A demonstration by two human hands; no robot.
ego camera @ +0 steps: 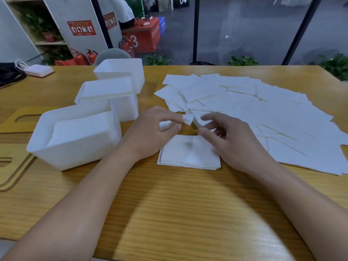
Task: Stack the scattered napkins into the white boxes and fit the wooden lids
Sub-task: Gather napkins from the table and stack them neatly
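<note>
Wooden lids (pixel 17 129) lie unfitted at far left. Nearest box (pixel 75 140) and middle box (pixel 109 98) hold napkins; far box's (pixel 120 72) contents unseen. Left hand (pixel 156 129) and right hand (pixel 231 140) each pinch a napkin above a small stack (pixel 188 153). Scattered napkins (pixel 263 113) remain right: roughly midway.

A wooden table (pixel 169 204) fills the frame. Three white boxes (pixel 75 147) sit left, wooden lids (pixel 11 172) at far left, scattered napkins (pixel 263 113) right, a small napkin stack (pixel 188 153) center.
</note>
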